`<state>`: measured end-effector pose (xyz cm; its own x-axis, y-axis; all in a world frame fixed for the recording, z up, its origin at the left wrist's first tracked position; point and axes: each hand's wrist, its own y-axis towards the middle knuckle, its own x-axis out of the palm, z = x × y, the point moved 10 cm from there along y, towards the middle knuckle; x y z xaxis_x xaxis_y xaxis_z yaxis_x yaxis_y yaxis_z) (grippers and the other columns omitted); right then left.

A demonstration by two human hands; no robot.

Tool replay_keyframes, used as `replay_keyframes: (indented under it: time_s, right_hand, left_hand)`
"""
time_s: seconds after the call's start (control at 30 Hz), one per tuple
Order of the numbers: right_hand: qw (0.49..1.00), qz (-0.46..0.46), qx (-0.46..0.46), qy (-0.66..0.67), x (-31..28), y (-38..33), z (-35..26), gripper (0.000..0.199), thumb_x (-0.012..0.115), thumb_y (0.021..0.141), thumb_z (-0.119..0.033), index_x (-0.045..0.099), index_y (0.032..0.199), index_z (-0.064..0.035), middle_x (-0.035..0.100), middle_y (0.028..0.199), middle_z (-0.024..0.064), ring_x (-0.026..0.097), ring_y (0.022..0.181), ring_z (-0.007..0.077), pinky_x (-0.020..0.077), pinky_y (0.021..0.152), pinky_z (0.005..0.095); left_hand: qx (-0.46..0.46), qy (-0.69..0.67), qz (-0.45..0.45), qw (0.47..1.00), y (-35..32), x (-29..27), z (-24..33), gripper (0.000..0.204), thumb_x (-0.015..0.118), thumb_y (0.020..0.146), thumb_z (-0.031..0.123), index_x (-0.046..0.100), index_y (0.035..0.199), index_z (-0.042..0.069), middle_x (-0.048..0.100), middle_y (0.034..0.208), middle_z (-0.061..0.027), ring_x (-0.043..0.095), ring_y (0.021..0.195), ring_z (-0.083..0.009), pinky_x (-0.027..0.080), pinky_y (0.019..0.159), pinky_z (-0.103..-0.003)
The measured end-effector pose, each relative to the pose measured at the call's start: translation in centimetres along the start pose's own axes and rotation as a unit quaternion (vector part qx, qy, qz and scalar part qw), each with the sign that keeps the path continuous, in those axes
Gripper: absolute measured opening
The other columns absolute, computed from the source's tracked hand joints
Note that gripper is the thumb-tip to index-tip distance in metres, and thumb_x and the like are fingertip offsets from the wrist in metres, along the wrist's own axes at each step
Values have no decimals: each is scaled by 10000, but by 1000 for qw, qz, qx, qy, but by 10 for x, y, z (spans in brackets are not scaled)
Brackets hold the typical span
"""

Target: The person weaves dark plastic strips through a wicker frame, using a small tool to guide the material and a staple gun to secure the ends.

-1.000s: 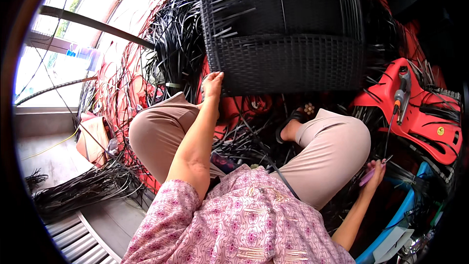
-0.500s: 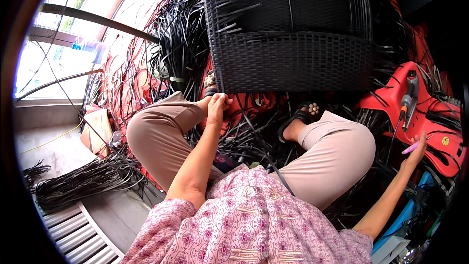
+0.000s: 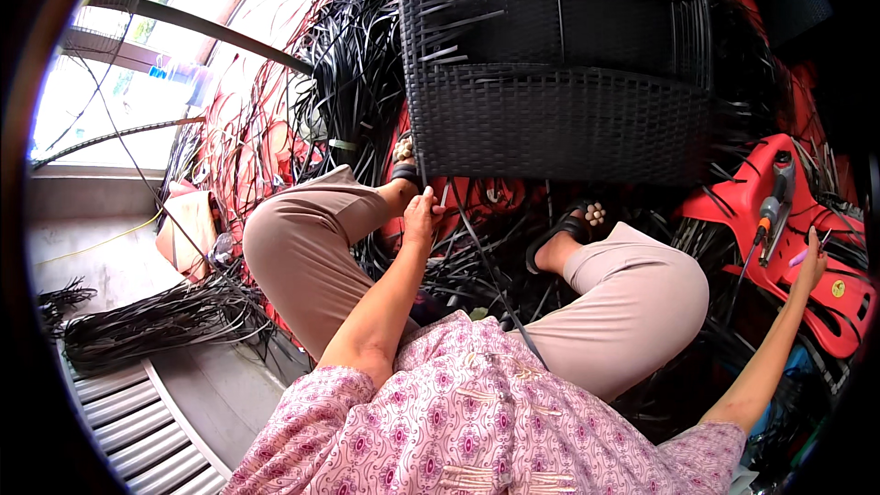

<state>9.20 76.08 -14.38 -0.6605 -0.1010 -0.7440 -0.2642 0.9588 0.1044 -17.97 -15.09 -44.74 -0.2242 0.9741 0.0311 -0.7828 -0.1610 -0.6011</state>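
A black woven wicker panel point(image 3: 559, 119) stands in front of me, above my knees. My left hand point(image 3: 422, 215) is just under its lower left corner, fingers pinched on a black wicker strand point(image 3: 477, 252) that runs down over my lap. My right hand point(image 3: 811, 257) is stretched far right over a red plastic stool point(image 3: 830, 298) and holds a small pink tool point(image 3: 799, 257). A soldering-type tool with an orange grip point(image 3: 770, 206) lies on the stool beside that hand.
Loose black strands are heaped around my sandalled feet point(image 3: 564, 225) and behind the panel. A bundle of black strips point(image 3: 156, 321) lies on the floor at left, next to a corrugated metal sheet point(image 3: 137, 431). Red wire frames point(image 3: 257, 156) stand at the left.
My left hand came down from the panel's lower edge to just below its corner and took a strand. My right hand swung up and right, onto the red stool.
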Motion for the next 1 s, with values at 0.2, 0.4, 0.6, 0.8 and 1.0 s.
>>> replay_keyframes:
  time_s: [0.2,0.4,0.6,0.8,1.0]
  right_hand:
    - [983,-77,106,-127,-8,78,70,871,612,762,-813,732,920,34,656,1201,255,602,1128,343,394,1080,429]
    - [980,17,-180,78,31,35,-72,873,677,911,-549,422,1482,60,484,1488,220,463,1393,278,370,1135,411]
    - [824,-386,112,399,214,-243,-204,346,591,1011,-287,601,1283,-73,643,1227,93,632,1116,217,518,976,398]
    - [734,-567,360,99,332,-443,-100,739,693,877,-288,360,1496,-59,553,1276,117,564,1135,264,519,893,458]
    - [773,-301,508,231,415,-479,34,806,579,828,-747,469,1378,-169,474,1338,92,505,1177,305,456,989,525]
  left_hand:
    - [-35,-14,50,998,16,-19,-25,331,671,961,422,586,853,122,545,662,36,575,563,-112,507,551,-258]
    - [106,137,131,976,72,-84,7,355,704,925,400,621,940,56,594,668,-33,533,489,-148,442,475,-316]
    - [492,378,198,759,8,59,216,556,803,818,342,602,1228,25,637,1181,-161,606,1085,-327,462,946,-442]
    - [592,435,-66,676,6,242,258,540,786,812,269,591,1265,48,626,1230,-168,567,1185,-355,424,1035,-459]
    - [355,656,-187,639,97,297,221,691,569,879,669,700,1101,27,702,1052,-195,637,1096,-359,445,997,-461]
